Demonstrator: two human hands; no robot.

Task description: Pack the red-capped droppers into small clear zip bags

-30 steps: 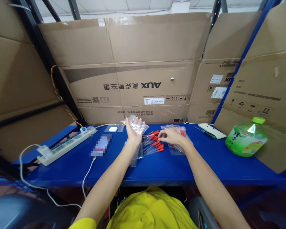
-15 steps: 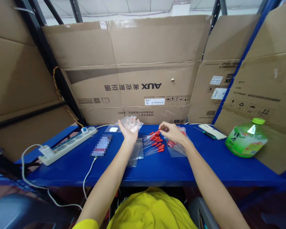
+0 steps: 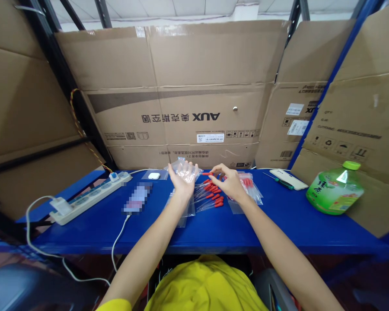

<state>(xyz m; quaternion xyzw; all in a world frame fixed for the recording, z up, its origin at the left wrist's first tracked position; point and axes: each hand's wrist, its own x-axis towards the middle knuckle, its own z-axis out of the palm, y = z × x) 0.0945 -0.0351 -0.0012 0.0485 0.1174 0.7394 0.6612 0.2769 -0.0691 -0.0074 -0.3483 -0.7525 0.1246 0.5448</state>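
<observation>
My left hand [image 3: 184, 176] is raised palm up over the table, thumb apart and fingers loosely spread. A clear plastic bag [image 3: 170, 169] rests across its palm and fingers and is carried by it. My right hand [image 3: 226, 179] pinches a dropper with a red rubber bulb [image 3: 208, 173]; its thin clear stem points toward the bag and is hard to make out. Just below lie several red-bulbed droppers [image 3: 210, 195] in a loose row, bulbs to the right. Beside my right wrist are bagged red-bulbed droppers [image 3: 248, 182]. Flat clear bags [image 3: 181, 220] lie under my left forearm.
On the blue table [image 3: 278, 229], a power strip [image 3: 90, 199] and a blurred-out phone [image 3: 137, 198] with its cable are at left. A white case [image 3: 154, 176] lies near the back. At right are a screwdriver [image 3: 285, 184], a white phone-like slab [image 3: 291, 178] and a green bottle [image 3: 335, 190]. Cardboard walls [image 3: 188, 69] enclose the table.
My left hand has moved a little right with the clear bag. My right hand has shifted left, lifting a red-bulbed dropper off the row toward the bag.
</observation>
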